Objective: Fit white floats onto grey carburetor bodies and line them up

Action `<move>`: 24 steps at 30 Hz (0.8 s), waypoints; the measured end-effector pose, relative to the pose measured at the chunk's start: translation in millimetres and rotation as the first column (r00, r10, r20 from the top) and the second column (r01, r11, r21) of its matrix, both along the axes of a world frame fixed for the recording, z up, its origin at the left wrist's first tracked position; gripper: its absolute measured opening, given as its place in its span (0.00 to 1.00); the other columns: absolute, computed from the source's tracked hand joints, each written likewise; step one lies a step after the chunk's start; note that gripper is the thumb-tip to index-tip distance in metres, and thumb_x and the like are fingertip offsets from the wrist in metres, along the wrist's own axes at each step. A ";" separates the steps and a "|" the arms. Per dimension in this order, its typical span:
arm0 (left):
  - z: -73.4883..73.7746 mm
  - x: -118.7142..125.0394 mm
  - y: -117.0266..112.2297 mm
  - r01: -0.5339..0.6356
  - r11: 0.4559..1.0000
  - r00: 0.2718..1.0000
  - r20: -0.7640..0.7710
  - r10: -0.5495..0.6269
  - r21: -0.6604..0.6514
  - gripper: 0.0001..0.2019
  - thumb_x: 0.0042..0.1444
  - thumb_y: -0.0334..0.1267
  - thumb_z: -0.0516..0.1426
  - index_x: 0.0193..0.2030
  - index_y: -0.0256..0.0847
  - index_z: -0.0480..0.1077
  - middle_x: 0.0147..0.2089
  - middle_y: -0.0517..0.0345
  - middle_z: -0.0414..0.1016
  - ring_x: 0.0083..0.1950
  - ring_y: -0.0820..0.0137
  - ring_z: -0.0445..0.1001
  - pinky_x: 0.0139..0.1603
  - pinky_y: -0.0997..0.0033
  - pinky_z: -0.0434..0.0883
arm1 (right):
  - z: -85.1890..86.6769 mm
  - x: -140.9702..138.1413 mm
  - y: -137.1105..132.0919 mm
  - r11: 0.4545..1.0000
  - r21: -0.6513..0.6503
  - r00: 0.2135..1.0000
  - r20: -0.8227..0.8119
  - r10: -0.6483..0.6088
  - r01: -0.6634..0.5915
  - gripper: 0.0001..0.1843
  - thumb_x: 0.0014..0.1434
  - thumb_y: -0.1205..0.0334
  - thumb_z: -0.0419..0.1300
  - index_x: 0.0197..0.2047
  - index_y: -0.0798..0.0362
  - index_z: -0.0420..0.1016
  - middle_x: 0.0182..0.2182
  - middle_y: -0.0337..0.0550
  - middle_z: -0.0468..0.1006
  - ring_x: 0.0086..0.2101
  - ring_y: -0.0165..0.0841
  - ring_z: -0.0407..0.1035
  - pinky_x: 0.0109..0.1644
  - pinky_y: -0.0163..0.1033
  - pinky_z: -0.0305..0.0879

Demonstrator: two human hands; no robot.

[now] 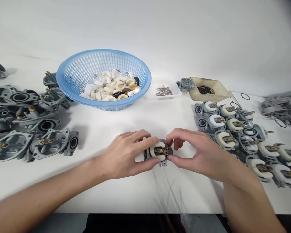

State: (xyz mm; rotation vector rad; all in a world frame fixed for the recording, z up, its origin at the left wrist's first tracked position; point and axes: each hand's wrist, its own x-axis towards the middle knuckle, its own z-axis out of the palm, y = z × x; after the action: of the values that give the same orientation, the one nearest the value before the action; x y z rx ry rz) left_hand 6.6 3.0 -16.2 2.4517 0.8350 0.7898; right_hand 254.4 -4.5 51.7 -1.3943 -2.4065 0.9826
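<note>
A grey metal carburetor body [163,163] rests on the white table in front of me, with brass parts at its centre. A white C-shaped float [154,150] sits on it, curving around the brass. From the left, my left hand [132,152] grips the float and body between thumb and fingers. On the other side, my right hand [196,152] pinches the body's right edge, near the float's hinge end, with thumb and index finger. Whether a small pin is between those right fingertips is too small to tell.
A blue plastic basket [63,84] holds many floats. Beside it, a clear tray [149,95] contains small metal pins. A beige bin [196,96] holds black rubber rings. Bare carburetor bodies [49,142] crowd the left; bodies with floats [217,120] stand in rows at right.
</note>
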 end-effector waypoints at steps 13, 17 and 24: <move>-0.9 2.1 -2.8 -0.021 1.000 0.999 -0.027 0.020 -0.004 0.17 0.67 0.50 0.57 0.57 0.44 0.66 0.48 0.55 0.74 0.39 0.67 0.76 0.39 0.65 0.74 | -1.2 -3.4 1.2 1.000 -0.004 0.999 -0.051 0.003 -0.003 0.06 0.63 0.62 0.63 0.44 0.45 0.72 0.38 0.35 0.74 0.37 0.31 0.69 0.42 0.39 0.66; -0.3 2.3 -2.3 -0.015 1.000 1.000 -0.027 0.015 -0.001 0.17 0.68 0.49 0.57 0.57 0.44 0.66 0.49 0.55 0.74 0.39 0.67 0.76 0.39 0.65 0.73 | -0.8 -3.3 -0.1 1.000 -0.027 0.999 -0.043 -0.006 0.005 0.07 0.62 0.63 0.63 0.44 0.44 0.72 0.38 0.34 0.75 0.37 0.31 0.69 0.43 0.39 0.66; -0.9 1.4 -2.0 -0.015 1.000 1.000 -0.019 0.015 0.026 0.16 0.68 0.49 0.56 0.57 0.43 0.65 0.49 0.54 0.75 0.41 0.66 0.77 0.40 0.64 0.74 | 0.1 -3.5 -1.0 0.998 -0.051 0.999 -0.042 -0.033 0.030 0.07 0.61 0.62 0.64 0.43 0.45 0.72 0.38 0.34 0.76 0.37 0.31 0.69 0.43 0.39 0.67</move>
State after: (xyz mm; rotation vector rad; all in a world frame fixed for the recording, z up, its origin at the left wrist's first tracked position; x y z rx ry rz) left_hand 8.0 1.0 -17.0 2.4827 0.8566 0.7881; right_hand 250.9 -5.6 51.8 -1.4083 -2.3376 1.0608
